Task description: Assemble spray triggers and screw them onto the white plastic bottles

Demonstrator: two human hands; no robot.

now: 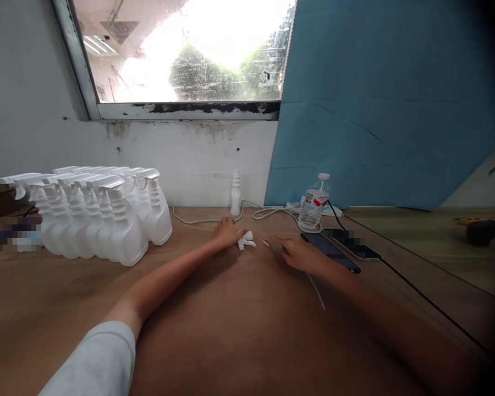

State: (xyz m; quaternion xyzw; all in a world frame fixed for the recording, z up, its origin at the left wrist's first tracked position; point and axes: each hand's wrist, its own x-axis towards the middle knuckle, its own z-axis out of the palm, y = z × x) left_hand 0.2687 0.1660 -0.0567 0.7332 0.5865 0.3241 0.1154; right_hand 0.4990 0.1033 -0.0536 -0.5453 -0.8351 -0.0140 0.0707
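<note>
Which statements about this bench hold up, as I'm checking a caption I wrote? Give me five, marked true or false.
1. The left hand is at a white spray head. True.
2. The clear labelled bottle lies on its side. False: it stands upright.
3. A thin white tube shows at the right hand. True.
4. The group of white spray bottles stands to the right of both hands. False: it stands to their left.
5. The blue sheet hangs on the left side of the window. False: it hangs on the right side.
</note>
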